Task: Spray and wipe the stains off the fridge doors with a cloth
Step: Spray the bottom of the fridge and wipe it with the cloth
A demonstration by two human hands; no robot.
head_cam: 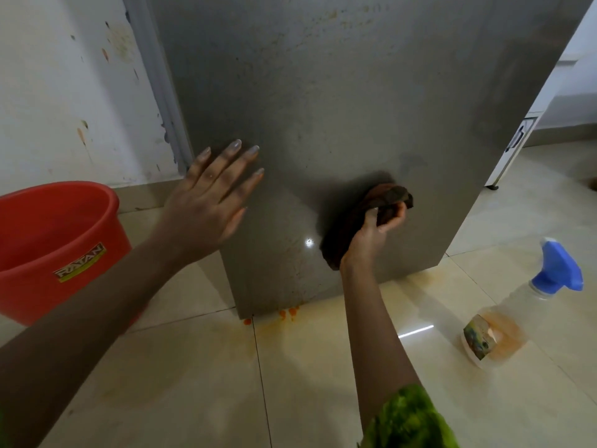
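Note:
The grey fridge door (339, 101) fills the middle of the head view, with faint brownish specks near its top. My left hand (210, 202) lies flat with straight, spread fingers against the door's lower left part. My right hand (378, 231) grips a dark brown cloth (387, 197) and presses it on the door's lower right part. A clear spray bottle (513, 315) with a blue trigger head stands on the floor to the right, apart from both hands.
A red bucket (55, 240) stands on the floor at the left, beside a stained white wall (64, 92). Orange drips (287, 313) mark the beige floor tiles (193, 367) under the fridge's lower edge. A white cabinet (517, 147) shows behind the fridge at right.

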